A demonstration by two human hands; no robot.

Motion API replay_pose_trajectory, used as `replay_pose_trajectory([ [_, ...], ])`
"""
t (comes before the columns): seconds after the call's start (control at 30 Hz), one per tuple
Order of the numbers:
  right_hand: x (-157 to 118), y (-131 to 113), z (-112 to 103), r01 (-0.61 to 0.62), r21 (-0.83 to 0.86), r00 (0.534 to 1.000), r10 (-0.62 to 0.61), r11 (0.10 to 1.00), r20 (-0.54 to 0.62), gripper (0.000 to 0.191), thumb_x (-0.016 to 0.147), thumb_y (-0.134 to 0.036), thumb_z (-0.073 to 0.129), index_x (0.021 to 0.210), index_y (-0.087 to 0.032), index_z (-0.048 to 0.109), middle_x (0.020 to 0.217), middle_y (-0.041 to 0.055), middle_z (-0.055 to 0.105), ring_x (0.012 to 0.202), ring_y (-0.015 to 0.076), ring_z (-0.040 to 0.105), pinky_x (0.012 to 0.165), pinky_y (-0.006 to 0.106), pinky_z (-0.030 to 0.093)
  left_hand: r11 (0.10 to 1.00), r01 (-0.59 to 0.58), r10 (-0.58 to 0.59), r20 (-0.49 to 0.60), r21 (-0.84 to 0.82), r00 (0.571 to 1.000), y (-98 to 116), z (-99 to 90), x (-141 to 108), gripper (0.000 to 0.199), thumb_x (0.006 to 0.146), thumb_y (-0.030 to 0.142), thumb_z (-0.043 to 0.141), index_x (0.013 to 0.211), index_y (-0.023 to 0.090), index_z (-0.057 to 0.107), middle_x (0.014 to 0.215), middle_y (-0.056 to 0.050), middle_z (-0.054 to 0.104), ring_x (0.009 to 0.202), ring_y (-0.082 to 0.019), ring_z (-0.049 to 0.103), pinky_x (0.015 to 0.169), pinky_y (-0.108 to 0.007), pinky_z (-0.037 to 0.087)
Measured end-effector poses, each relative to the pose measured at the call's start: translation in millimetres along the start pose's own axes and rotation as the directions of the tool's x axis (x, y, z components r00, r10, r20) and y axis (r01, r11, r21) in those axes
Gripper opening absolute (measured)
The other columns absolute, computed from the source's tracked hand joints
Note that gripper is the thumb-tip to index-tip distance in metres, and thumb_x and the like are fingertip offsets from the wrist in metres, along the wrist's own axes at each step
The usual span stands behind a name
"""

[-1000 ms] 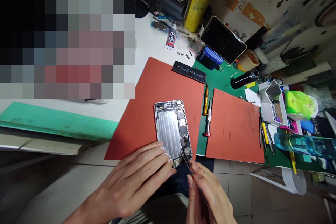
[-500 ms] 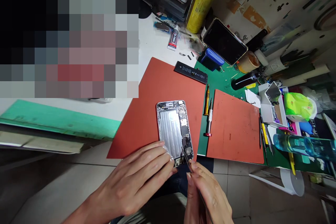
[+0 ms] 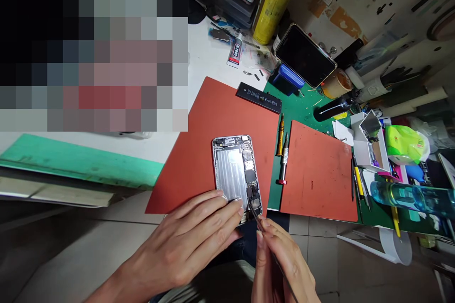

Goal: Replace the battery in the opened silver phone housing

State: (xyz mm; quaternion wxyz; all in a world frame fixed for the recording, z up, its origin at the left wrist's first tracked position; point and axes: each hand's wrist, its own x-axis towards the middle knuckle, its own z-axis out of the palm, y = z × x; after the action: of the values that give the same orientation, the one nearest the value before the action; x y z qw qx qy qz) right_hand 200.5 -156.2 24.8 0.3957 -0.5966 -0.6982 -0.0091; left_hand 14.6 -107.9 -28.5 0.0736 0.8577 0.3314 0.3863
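An opened phone (image 3: 229,170), its silver back shell and circuit board exposed, lies on an orange-red mat (image 3: 209,109). My left hand (image 3: 192,236) rests palm down across the phone's lower left part, fingers stretched out and fingertips touching the shell. Part of the lower end is hidden under them. My right hand (image 3: 280,255) is closed around dark tweezers (image 3: 256,218), whose tips reach the small parts at the lower right of the phone's board. Whether the tips grip anything is too small to tell. A black battery (image 3: 259,97) lies at the mat's upper right.
Two screwdrivers (image 3: 284,158) lie between the first mat and a second red mat (image 3: 320,170). Farther back are a glue tube (image 3: 234,52), a propped phone (image 3: 305,56) and a yellow can (image 3: 272,7). A blue bottle (image 3: 412,196) lies at the right. A blurred block covers the upper left.
My left fingers have slid slightly right over the phone's lower end. The right hand has shifted a little right and down, its tweezers still at the board's lower part.
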Motion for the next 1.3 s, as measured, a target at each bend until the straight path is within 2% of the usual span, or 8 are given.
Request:
replay_pose_trajectory([
  [0.27,-7.6,3.8,2.7,0.016,-0.016,1.000,-0.016,1.000,-0.008,0.023,0.097,-0.001,0.074,0.114,-0.016,0.077,0.100,0.0065,0.086,0.091,0.0235,0.087,0.082,0.030,0.074,1.000,-0.017,0.016,0.025,0.023,1.000,-0.5,-4.8,8.1,0.023,0.105,0.012,0.066,0.126,0.009,0.075,0.131,-0.006,0.081,0.118,-0.024,0.070,0.111,-0.044,0.055],
  [0.53,-10.2,3.8,3.1,0.054,-0.087,0.999,-0.053,0.995,0.010,0.015,0.099,-0.006,0.073,0.110,-0.016,0.078,0.101,0.0066,0.087,0.088,0.0239,0.087,0.078,0.029,0.074,0.999,-0.021,0.019,0.052,0.040,0.998,0.5,-6.3,11.1,0.025,0.108,0.014,0.059,0.128,0.013,0.075,0.133,-0.005,0.080,0.115,-0.024,0.068,0.110,-0.043,0.053],
  [0.7,-12.4,5.6,6.8,0.062,-0.068,0.995,-0.067,0.996,-0.073,0.013,0.099,-0.008,0.076,0.108,-0.016,0.079,0.098,0.0053,0.087,0.083,0.0226,0.087,0.073,0.027,0.074,0.999,-0.030,0.027,0.059,0.041,0.998,0.3,-5.0,9.7,0.026,0.108,0.014,0.060,0.128,0.012,0.075,0.136,-0.005,0.078,0.117,-0.025,0.066,0.111,-0.045,0.051],
  [0.8,-12.9,5.7,5.5,0.052,-0.062,0.997,-0.056,0.997,-0.050,0.017,0.097,-0.007,0.078,0.109,-0.018,0.078,0.099,0.0044,0.087,0.083,0.0238,0.087,0.070,0.030,0.075,0.999,-0.023,0.021,0.062,0.036,0.998,0.8,-5.5,9.0,0.027,0.108,0.014,0.060,0.130,0.012,0.075,0.137,-0.004,0.078,0.117,-0.026,0.066,0.110,-0.045,0.050],
  [1.1,-0.3,-2.4,-4.2,-0.010,-0.078,1.000,0.009,0.997,-0.012,0.019,0.095,-0.004,0.079,0.108,-0.018,0.077,0.099,0.0052,0.086,0.087,0.0233,0.087,0.079,0.029,0.073,0.998,-0.031,0.029,0.043,0.061,0.999,0.9,-5.7,11.8,0.025,0.106,0.015,0.064,0.128,0.012,0.076,0.133,-0.006,0.079,0.116,-0.024,0.067,0.111,-0.043,0.052],
  [1.3,8.6,-3.9,-3.1,-0.010,-0.048,1.000,0.010,0.999,-0.010,0.016,0.095,-0.003,0.078,0.103,-0.016,0.076,0.099,0.0061,0.086,0.091,0.0221,0.086,0.083,0.028,0.072,0.998,-0.033,0.032,0.017,0.050,0.999,0.8,-4.2,11.1,0.023,0.107,0.014,0.060,0.123,0.012,0.077,0.131,-0.005,0.080,0.113,-0.025,0.068,0.111,-0.045,0.052],
])
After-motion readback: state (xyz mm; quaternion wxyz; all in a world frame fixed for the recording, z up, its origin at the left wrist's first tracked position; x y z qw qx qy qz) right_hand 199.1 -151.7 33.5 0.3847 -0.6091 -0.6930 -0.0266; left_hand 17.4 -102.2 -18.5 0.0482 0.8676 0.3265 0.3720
